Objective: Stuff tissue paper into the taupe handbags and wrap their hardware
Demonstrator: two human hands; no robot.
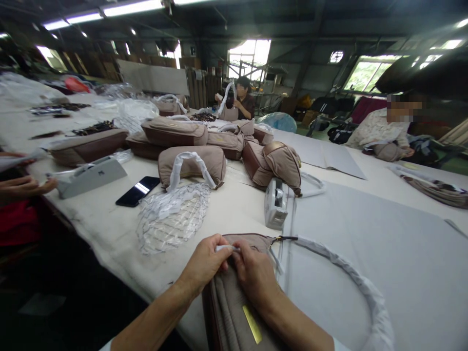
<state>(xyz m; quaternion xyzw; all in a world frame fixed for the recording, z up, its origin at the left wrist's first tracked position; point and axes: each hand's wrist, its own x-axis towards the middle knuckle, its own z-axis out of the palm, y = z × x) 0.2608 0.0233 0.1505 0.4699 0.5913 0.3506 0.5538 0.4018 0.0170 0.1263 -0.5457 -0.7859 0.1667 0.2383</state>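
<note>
A taupe handbag (234,297) with brown trim and a yellow strip on its side lies at the table's near edge, under my hands. My left hand (206,258) pinches a small piece of white wrapping (227,248) at the bag's top edge. From the other side, my right hand (256,270) grips the same white piece, its fingers closed beside the left ones. The bag's handle (351,268), wound in white wrap, loops out to the right on the table. My fingers partly cover what the white piece is attached to.
Ahead stand a tape dispenser (277,204), a black phone (138,191) and netted plastic wrap (175,217). Several taupe handbags (192,165) are heaped beyond. Another dispenser (93,176) sits left, near a co-worker's hand (27,185). Two people sit across the table.
</note>
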